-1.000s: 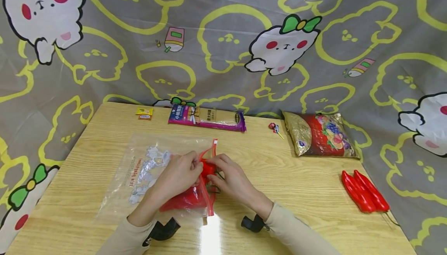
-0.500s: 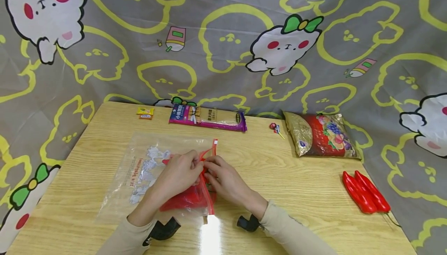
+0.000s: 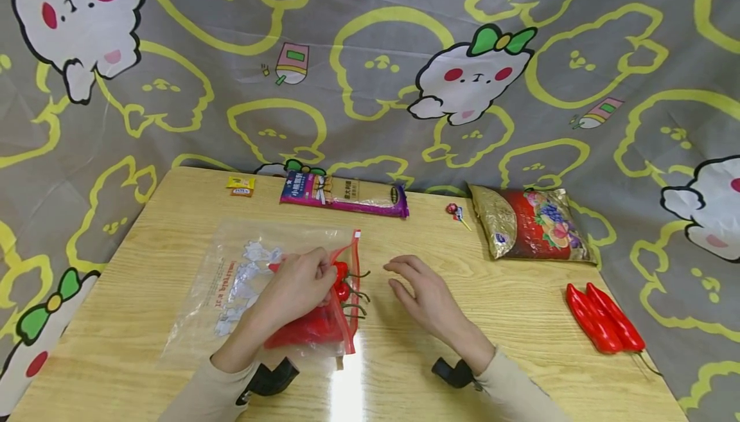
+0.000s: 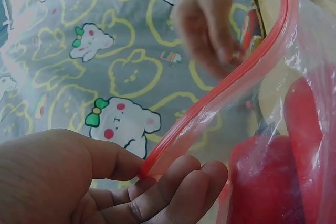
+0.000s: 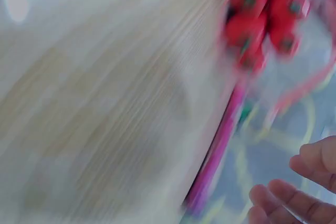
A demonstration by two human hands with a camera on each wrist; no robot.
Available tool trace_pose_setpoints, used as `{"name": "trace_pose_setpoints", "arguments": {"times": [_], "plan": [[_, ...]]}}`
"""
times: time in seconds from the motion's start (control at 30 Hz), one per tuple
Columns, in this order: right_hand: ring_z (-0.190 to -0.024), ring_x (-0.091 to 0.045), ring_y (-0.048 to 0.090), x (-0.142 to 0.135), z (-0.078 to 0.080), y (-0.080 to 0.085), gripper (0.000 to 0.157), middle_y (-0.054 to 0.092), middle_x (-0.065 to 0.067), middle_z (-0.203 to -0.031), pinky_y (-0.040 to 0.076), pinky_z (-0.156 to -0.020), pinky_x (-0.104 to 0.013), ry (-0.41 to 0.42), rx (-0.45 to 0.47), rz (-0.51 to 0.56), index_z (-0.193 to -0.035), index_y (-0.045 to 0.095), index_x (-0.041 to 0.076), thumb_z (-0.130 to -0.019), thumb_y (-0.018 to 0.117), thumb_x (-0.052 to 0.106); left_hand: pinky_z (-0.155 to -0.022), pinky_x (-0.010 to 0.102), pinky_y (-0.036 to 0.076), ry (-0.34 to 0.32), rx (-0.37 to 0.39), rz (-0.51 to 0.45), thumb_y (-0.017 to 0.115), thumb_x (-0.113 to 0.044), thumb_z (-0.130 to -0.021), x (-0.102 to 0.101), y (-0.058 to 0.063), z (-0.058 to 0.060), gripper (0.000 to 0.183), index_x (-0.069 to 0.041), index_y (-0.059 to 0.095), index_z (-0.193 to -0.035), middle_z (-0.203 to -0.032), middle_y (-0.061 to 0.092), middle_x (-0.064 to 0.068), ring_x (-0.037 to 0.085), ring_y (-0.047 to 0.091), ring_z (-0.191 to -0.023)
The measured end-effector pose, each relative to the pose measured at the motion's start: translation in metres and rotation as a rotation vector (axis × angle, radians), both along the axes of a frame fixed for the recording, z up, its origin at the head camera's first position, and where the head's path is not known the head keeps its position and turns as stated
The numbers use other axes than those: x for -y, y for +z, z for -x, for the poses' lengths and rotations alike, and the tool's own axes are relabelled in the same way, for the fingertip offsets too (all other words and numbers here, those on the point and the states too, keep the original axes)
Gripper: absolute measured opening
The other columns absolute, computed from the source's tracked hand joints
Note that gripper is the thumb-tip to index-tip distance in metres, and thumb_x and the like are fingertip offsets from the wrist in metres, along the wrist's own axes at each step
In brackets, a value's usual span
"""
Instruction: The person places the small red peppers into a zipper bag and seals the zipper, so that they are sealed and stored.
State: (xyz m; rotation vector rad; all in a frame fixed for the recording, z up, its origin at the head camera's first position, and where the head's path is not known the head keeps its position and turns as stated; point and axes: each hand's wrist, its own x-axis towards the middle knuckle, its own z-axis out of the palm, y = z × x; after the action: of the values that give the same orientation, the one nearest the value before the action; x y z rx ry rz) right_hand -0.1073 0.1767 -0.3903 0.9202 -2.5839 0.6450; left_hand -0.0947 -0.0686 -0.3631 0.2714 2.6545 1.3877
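Left hand (image 3: 297, 287): red rim (image 4: 185, 120) of clear bag (image 3: 196, 306) pinched. Right hand (image 3: 426, 295): fingers loose, nothing held. Poking-out stems (image 3: 358, 275) could be snagged by rim, peppers (image 3: 342, 270) spilled if bag gets tipped.

On my head feed I see a plain beige fabric left sleeve (image 3: 205, 396) at seven o'clock and a matching beige fabric right sleeve (image 3: 517, 390) at five. At the left cuff's three o'clock sits a black, elbow-bent wrist unit (image 3: 272, 378); at the right cuff's nine o'clock, I get a stubbier black wrist unit (image 3: 453, 372). The left hand (image 3: 303, 284) and right hand (image 3: 426, 293) are bare.
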Motion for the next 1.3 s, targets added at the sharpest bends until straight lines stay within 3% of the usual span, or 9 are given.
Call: {"name": "trace_pose_setpoints", "arguments": {"times": [0.1,0.3,0.47,0.53,0.7,0.83,0.97,1.13,1.3], "plan": [[-0.093,-0.021,0.06,-0.042,0.002,-0.003,0.023,0.062,-0.007,-0.102,0.05,-0.078,-0.037,-0.094,-0.071,-0.042,-0.103,0.065,0.006,-0.08,0.067,0.008,-0.047,0.027,0.044,0.002,-0.003,0.005,0.051,-0.015,-0.089,0.0,0.0,0.0,0.009,-0.011,0.054,-0.082,-0.055,0.054,-0.002,0.008,0.055,-0.048],[-0.083,-0.035,0.058,-0.148,-0.001,-0.004,0.025,0.061,-0.016,-0.094,0.046,-0.068,-0.049,-0.394,-0.153,-0.142,-0.098,0.064,0.0,-0.073,0.069,0.003,-0.047,0.026,0.043,0.003,-0.001,0.009,0.052,-0.015,-0.089,0.0,0.001,0.0,0.009,-0.011,0.053,-0.082,-0.055,0.053,-0.002,0.008,0.054,-0.048],[-0.069,-0.045,0.052,-0.225,-0.015,-0.007,0.029,0.055,-0.026,-0.084,0.04,-0.055,-0.055,-0.603,-0.196,-0.266,-0.093,0.061,-0.003,-0.067,0.07,0.005,-0.046,0.026,0.043,0.005,0.002,0.012,0.052,-0.016,-0.089,-0.001,0.002,0.0,0.008,-0.011,0.054,-0.082,-0.055,0.053,-0.002,0.008,0.054,-0.048],[-0.065,-0.047,0.05,-0.245,-0.022,-0.008,0.031,0.053,-0.029,-0.082,0.038,-0.051,-0.057,-0.694,-0.166,-0.297,-0.093,0.06,-0.004,-0.066,0.07,0.008,-0.047,0.026,0.043,0.005,0.004,0.014,0.052,-0.016,-0.089,-0.001,0.002,0.0,0.008,-0.011,0.054,-0.083,-0.055,0.053,-0.002,0.008,0.054,-0.048],[-0.065,-0.05,0.048,-0.263,-0.031,-0.004,0.036,0.05,-0.033,-0.082,0.036,-0.05,-0.059,-0.865,0.028,-0.355,-0.099,0.058,-0.005,-0.072,0.067,0.016,-0.047,0.026,0.044,0.005,0.007,0.017,0.053,-0.016,-0.089,-0.001,0.002,0.0,0.009,-0.011,0.054,-0.082,-0.055,0.053,-0.002,0.008,0.055,-0.048],[-0.061,-0.049,0.045,-0.267,-0.033,-0.008,0.032,0.045,-0.035,-0.075,0.034,-0.048,-0.057,-0.883,0.119,-0.4,-0.094,0.058,-0.006,-0.076,0.064,0.02,-0.048,0.026,0.044,0.006,0.01,0.013,0.053,-0.016,-0.089,-0.001,0.001,0.0,0.009,-0.011,0.053,-0.082,-0.055,0.053,-0.002,0.009,0.056,-0.048],[-0.059,-0.051,0.044,-0.268,-0.035,-0.013,0.026,0.043,-0.035,-0.071,0.033,-0.048,-0.058,-0.863,0.116,-0.401,-0.084,0.057,-0.007,-0.074,0.063,0.016,-0.048,0.026,0.044,0.002,0.01,0.01,0.053,-0.016,-0.09,-0.002,0.001,0.0,0.008,-0.011,0.055,-0.084,-0.055,0.054,-0.002,0.008,0.055,-0.049],[-0.057,-0.054,0.042,-0.268,-0.035,-0.016,0.026,0.044,-0.037,-0.068,0.032,-0.05,-0.058,-0.855,0.065,-0.357,-0.083,0.053,-0.01,-0.063,0.06,0.003,-0.047,0.026,0.043,0.004,0.01,0.02,0.053,-0.016,-0.089,-0.001,0.002,0.0,0.007,-0.011,0.054,-0.084,-0.056,0.054,-0.002,0.008,0.055,-0.048],[-0.06,-0.053,0.042,-0.268,-0.035,-0.014,0.021,0.047,-0.033,-0.069,0.031,-0.053,-0.057,-0.866,0.107,-0.383,-0.079,0.053,-0.01,-0.06,0.059,0.0,-0.048,0.026,0.043,0.003,0.013,0.024,0.053,-0.016,-0.089,-0.002,0.002,-0.001,0.008,-0.012,0.054,-0.083,-0.055,0.053,-0.002,0.008,0.054,-0.048]]}}
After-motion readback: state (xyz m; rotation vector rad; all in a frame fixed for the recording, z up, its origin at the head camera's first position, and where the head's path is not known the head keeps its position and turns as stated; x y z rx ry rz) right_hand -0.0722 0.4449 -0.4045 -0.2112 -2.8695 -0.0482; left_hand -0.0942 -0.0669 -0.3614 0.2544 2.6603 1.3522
